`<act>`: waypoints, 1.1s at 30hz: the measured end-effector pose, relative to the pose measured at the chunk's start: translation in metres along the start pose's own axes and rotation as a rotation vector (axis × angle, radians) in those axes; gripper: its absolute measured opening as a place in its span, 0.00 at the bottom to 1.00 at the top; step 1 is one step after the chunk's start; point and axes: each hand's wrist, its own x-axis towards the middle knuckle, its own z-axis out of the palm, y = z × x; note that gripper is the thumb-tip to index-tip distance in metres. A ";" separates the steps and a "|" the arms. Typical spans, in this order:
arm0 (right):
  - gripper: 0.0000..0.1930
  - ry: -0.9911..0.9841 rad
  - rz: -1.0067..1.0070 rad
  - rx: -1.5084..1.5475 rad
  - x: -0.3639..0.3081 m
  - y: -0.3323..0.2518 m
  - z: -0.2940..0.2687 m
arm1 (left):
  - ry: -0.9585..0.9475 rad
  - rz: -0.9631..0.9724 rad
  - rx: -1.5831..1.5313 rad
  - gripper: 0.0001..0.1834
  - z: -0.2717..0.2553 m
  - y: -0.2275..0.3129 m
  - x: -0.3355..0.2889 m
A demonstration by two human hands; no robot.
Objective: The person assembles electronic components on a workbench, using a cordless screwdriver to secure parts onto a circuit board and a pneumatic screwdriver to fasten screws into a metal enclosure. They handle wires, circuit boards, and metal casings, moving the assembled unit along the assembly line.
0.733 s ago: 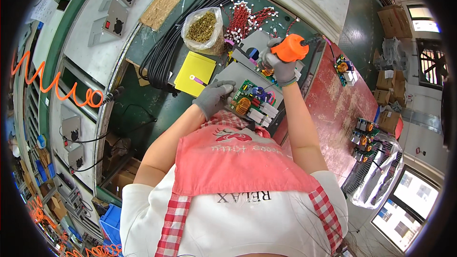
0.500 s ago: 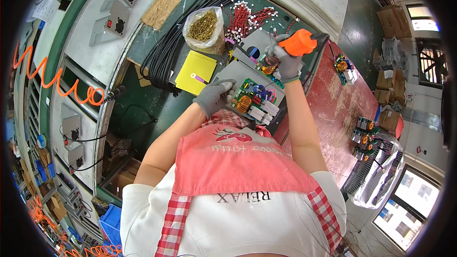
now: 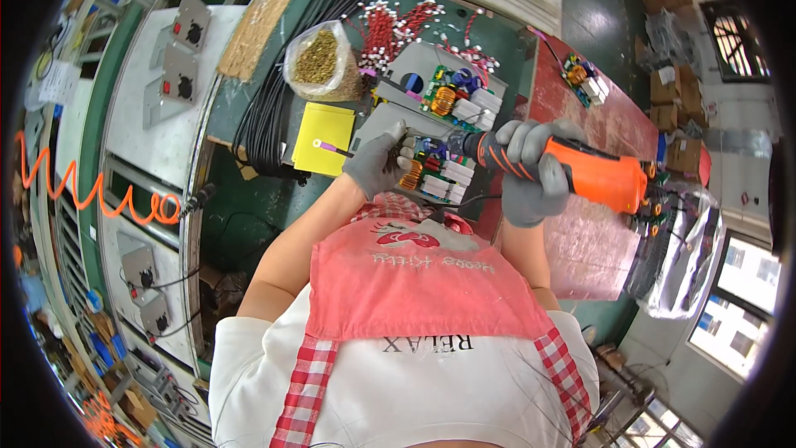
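Observation:
My right hand [image 3: 533,168], in a grey glove, is wrapped round an orange and black power screwdriver [image 3: 599,176]. The tool lies nearly level, its nose toward my left hand [image 3: 378,164]. That hand, gloved too, has its fingers pinched at the tool's tip; what they hold is too small to make out. Below the tip is a green circuit board [image 3: 448,181] with a copper coil and white blocks, partly covered by the tool and fingers. It sits by a grey metal plate [image 3: 386,120]. A second circuit board [image 3: 466,101] lies just beyond on another grey plate.
A clear bag [image 3: 322,62] of small brass-coloured parts stands behind yellow sheets [image 3: 322,134] with a purple-sleeved terminal on top. Red-and-white wire leads [image 3: 383,33] and black cables [image 3: 269,112] lie around. More boards rest on the red surface [image 3: 593,257] at right.
The screwdriver has swung from pointing away at the upper right to lying level, its nose now at my left hand. My right hand has come nearer and lower. The view has shifted slightly.

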 end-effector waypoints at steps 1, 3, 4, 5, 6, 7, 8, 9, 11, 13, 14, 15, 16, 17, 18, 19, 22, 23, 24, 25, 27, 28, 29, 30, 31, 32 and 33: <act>0.22 0.009 -0.007 -0.030 -0.004 -0.007 -0.001 | 0.038 0.004 0.019 0.12 0.010 -0.002 0.000; 0.22 -0.004 -0.028 -0.010 -0.008 -0.018 -0.009 | -0.089 -0.063 -0.003 0.12 0.014 -0.004 0.007; 0.21 -0.012 -0.036 0.001 -0.010 -0.022 -0.012 | -0.150 -0.097 -0.018 0.12 0.015 -0.007 0.009; 0.22 -0.020 -0.054 0.002 -0.012 -0.025 -0.018 | -0.099 -0.061 0.018 0.11 0.027 -0.010 0.006; 0.22 -0.012 -0.073 -0.015 -0.014 -0.029 -0.022 | -0.109 -0.086 0.022 0.11 0.031 -0.013 0.009; 0.22 -0.007 -0.088 -0.027 -0.015 -0.032 -0.025 | -0.116 -0.103 0.025 0.10 0.033 -0.014 0.011; 0.23 -0.004 -0.103 -0.037 -0.017 -0.035 -0.028 | -0.122 -0.118 0.027 0.10 0.036 -0.015 0.013; 0.22 0.024 -0.105 -0.056 -0.018 -0.039 -0.030 | -0.141 -0.132 0.041 0.09 0.041 -0.018 0.016; 0.22 0.078 -0.100 -0.083 -0.021 -0.044 -0.033 | -0.155 -0.183 0.078 0.10 0.042 -0.021 0.022; 0.22 0.125 -0.102 -0.096 -0.021 -0.049 -0.039 | -0.198 -0.226 0.108 0.11 0.041 -0.024 0.030; 0.21 0.146 -0.101 -0.102 -0.020 -0.051 -0.043 | -0.234 -0.244 0.120 0.12 0.039 -0.026 0.034; 0.21 0.144 -0.086 -0.090 -0.019 -0.053 -0.046 | -0.271 -0.261 0.130 0.12 0.038 -0.027 0.038; 0.21 0.142 -0.074 -0.080 -0.017 -0.054 -0.051 | -0.234 -0.252 0.154 0.14 0.040 -0.030 0.041; 0.21 0.139 -0.060 -0.068 -0.015 -0.055 -0.056 | -0.198 -0.242 0.176 0.16 0.043 -0.033 0.045; 0.22 0.133 -0.047 -0.048 -0.011 -0.055 -0.062 | -0.161 -0.228 0.196 0.18 0.045 -0.036 0.048; 0.22 0.129 -0.036 -0.027 -0.006 -0.054 -0.068 | -0.151 -0.218 0.225 0.19 0.050 -0.040 0.052; 0.20 0.126 -0.061 -0.054 0.020 -0.044 -0.092 | -0.113 -0.177 0.320 0.23 0.062 -0.044 0.058; 0.20 0.178 -0.087 -0.120 0.028 -0.035 -0.099 | -0.096 -0.157 0.361 0.25 0.068 -0.041 0.057; 0.19 0.228 -0.112 -0.185 0.036 -0.025 -0.108 | -0.078 -0.135 0.400 0.28 0.071 -0.039 0.058; 0.17 0.204 -0.149 -0.195 0.044 -0.011 -0.126 | -0.078 -0.086 0.424 0.30 0.062 -0.031 0.062; 0.17 0.332 -0.082 -0.376 0.055 0.011 -0.141 | 0.077 0.027 0.488 0.27 0.058 -0.012 0.060; 0.17 0.394 -0.045 -0.462 0.060 0.022 -0.148 | 0.158 0.087 0.518 0.26 0.054 -0.002 0.058; 0.19 0.384 -0.030 -0.473 0.063 0.032 -0.159 | 0.183 0.148 0.539 0.24 0.047 0.007 0.055; 0.18 0.390 -0.020 -0.441 0.065 0.041 -0.167 | 0.208 0.207 0.560 0.22 0.035 0.016 0.053; 0.18 0.398 -0.008 -0.408 0.066 0.051 -0.174 | 0.234 0.266 0.581 0.20 0.025 0.024 0.052; 0.18 0.399 0.009 -0.373 0.066 0.059 -0.177 | 0.283 0.289 0.605 0.20 0.015 0.031 0.052; 0.17 0.404 0.007 -0.375 0.068 0.064 -0.180 | 0.331 0.310 0.629 0.20 0.005 0.036 0.052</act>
